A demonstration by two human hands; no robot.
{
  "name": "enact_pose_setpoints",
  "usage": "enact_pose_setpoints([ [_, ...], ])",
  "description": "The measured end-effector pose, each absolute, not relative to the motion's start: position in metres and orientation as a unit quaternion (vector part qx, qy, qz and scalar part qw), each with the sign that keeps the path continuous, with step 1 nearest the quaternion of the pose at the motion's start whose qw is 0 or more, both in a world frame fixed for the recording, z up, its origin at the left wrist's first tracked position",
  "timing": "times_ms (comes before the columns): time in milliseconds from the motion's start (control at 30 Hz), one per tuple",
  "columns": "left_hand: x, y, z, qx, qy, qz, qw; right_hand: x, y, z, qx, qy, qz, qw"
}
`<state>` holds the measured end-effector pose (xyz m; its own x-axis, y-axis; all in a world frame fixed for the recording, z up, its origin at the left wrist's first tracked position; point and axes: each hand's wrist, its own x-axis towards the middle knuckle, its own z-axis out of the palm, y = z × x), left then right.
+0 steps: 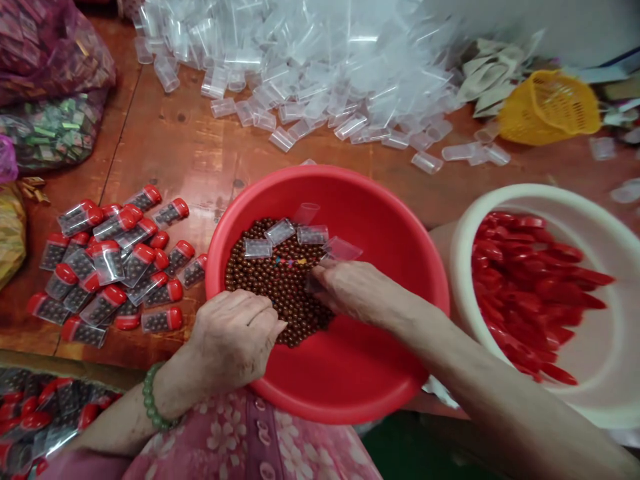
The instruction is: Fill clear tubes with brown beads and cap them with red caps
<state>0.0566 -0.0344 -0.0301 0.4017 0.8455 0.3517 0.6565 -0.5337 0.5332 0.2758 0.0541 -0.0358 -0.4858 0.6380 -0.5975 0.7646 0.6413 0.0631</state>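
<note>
Right hand (333, 287), fingers curled around a clear plastic tube (314, 281), dips into small round brown beads (273, 280) heaped in the wide red plastic basin (350, 373). Left hand (243, 333) is folded closed at the basin's near-left rim, its contents hidden. Capped red-and-clear bead tubes (107, 263) lie left on the wooden tabletop (185, 153).

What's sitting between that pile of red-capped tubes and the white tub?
A red basin, with small brown balls in it. The head view shows it between the red-capped tubes and white tub.
</note>
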Motion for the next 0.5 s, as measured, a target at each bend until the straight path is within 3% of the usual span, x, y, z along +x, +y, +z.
enact_pose_setpoints([
  [233,0.057,-0.032,-0.033,0.825,0.457,0.296,0.153,0.262,0.041,-0.046,0.390,0.870,-0.040,0.299],
  [500,0.057,-0.031,-0.029,0.822,0.464,0.297,0.143,0.230,0.010,-0.062,0.284,0.941,-0.081,0.164],
])
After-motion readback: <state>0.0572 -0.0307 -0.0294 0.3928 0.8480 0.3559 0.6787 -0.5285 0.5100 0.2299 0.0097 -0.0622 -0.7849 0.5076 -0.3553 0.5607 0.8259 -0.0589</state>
